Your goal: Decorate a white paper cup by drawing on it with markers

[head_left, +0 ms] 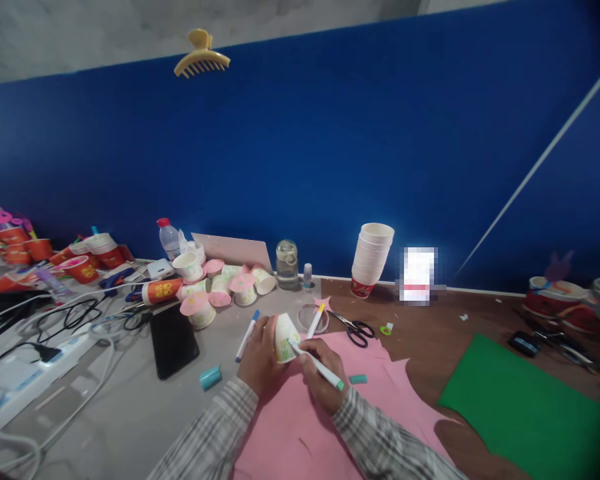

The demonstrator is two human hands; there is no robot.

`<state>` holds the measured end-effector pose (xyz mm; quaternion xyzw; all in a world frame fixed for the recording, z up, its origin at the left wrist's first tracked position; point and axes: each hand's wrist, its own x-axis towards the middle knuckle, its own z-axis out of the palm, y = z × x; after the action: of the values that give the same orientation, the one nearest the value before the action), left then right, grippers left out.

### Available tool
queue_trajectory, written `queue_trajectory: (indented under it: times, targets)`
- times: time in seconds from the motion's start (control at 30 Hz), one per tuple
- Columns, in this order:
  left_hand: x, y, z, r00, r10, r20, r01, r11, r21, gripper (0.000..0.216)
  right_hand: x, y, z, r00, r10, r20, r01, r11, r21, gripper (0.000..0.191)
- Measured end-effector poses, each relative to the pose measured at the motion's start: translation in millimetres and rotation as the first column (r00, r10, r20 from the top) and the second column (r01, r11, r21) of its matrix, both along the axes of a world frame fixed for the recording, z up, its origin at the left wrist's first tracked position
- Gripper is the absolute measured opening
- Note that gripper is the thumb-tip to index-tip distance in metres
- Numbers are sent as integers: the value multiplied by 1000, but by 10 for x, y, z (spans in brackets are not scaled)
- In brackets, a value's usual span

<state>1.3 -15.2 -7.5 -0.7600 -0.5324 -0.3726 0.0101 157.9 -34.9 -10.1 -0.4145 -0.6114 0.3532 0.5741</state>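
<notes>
The left hand [260, 357] is wrapped around a small white paper cup [285, 338], holding it tipped on its side. The cup has pale green and yellow marks on it. The right hand [323, 373] is closed on a white marker [317, 365] with a green end. The tip of the marker touches the side of the cup. Both hands are over a big pink sheet [330, 427] that lies on the table [130, 413].

Just past the cup lie a blue-capped pen [247, 336] and a yellow-capped pen [315, 320], which leans on a clear round dish [313, 319]. Black scissors [353, 328] lie to the right of the dish. A teal cap [211, 377] sits left of the left hand, and a smaller teal bit [358, 379] lies on the pink sheet by the right hand. A black phone [173, 341] lies flat further left.

Behind these is a bunch of little cups with pink paper tops [220, 287]. A tall stack of white cups [373, 257] stands by the blue wall [330, 167], with a red cup at the bottom. A glass jar [287, 265] and a water bottle with a red cap [169, 239] stand near the wall too. A red cup on its side [161, 291] has gold writing, too small to read. A green sheet [525, 407] lies far to the right
</notes>
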Motion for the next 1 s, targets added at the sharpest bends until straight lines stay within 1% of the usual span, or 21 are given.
queue_trajectory:
  times: [0.2, 0.53, 0.7, 0.9, 1.0]
  targets:
    - [2, -13, 26, 1000, 5, 0, -5, 999, -35, 82, 25, -11, 3, 1000, -3, 20, 2, 1000, 15, 11]
    - [-10, -5, -3, 1000, 5, -7, -5, 1000, -29, 83, 1, 4, -13, 1000, -2, -15, 2, 1000, 3, 11]
    - [0, -13, 16, 1000, 11, -4, -11, 999, -34, 83, 13, 11, -21, 1000, 12, -11, -12, 1000, -6, 11]
    - [-4, -4, 16, 1000, 10, 5, -10, 1000, -22, 83, 7, 30, -40, 994, -68, -81, 63, 996, -56, 14]
    - [-7, 1, 1, 1000, 16, 2, -16, 1000, -12, 83, -1, 30, -31, 995, -50, -82, 45, 997, -61, 13]
